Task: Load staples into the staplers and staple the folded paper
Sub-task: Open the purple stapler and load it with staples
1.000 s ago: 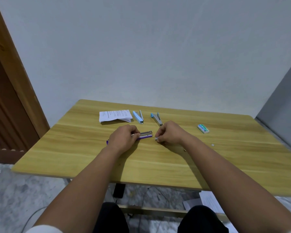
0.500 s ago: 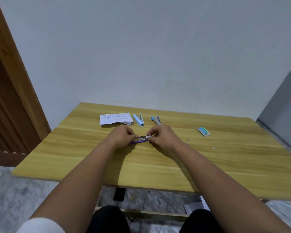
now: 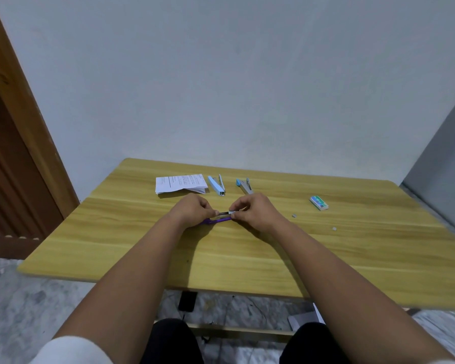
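A purple stapler (image 3: 220,218) lies opened at the middle of the wooden table (image 3: 247,253). My left hand (image 3: 193,211) grips its rear end. My right hand (image 3: 252,209) pinches a short silver strip of staples (image 3: 231,212) at the front of the stapler's metal channel (image 3: 223,213). Behind my hands lie a folded printed paper (image 3: 180,183), a light blue stapler (image 3: 216,185) and a grey and blue stapler (image 3: 244,186), both opened. A green staple box (image 3: 318,202) sits to the right.
Two small loose staple pieces (image 3: 294,215) (image 3: 334,228) lie on the table right of my hands. A wooden door frame (image 3: 24,101) stands at the left. A grey wall panel (image 3: 441,164) borders the right edge. Papers (image 3: 304,317) lie on the floor under the table.
My right hand came in from the right to the stapler's front with the staple strip. Both hands lifted the purple stapler's top slightly off the table.
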The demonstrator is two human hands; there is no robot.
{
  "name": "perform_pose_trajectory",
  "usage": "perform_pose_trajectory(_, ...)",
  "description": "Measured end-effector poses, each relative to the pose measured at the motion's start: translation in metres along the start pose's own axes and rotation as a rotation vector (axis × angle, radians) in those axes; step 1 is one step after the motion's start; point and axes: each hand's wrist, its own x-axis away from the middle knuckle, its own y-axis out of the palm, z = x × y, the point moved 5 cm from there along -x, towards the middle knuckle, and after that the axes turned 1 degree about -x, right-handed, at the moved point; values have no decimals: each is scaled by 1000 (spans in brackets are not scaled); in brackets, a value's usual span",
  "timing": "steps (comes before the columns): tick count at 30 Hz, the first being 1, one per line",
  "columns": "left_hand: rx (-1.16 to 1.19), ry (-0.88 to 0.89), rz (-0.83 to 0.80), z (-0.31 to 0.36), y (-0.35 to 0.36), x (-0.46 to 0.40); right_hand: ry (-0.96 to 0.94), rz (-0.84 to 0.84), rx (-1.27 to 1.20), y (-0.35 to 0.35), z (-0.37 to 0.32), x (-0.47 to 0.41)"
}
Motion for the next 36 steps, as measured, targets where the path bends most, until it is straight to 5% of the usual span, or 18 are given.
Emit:
perform_pose_trajectory(22, 68, -70, -23, -3, -2, -6, 147, -237, -7, -2, -5, -31)
perform_pose_trajectory(36, 71, -85, -29, -3, -2, -6, 184, -206, -96, -8, -4, -22)
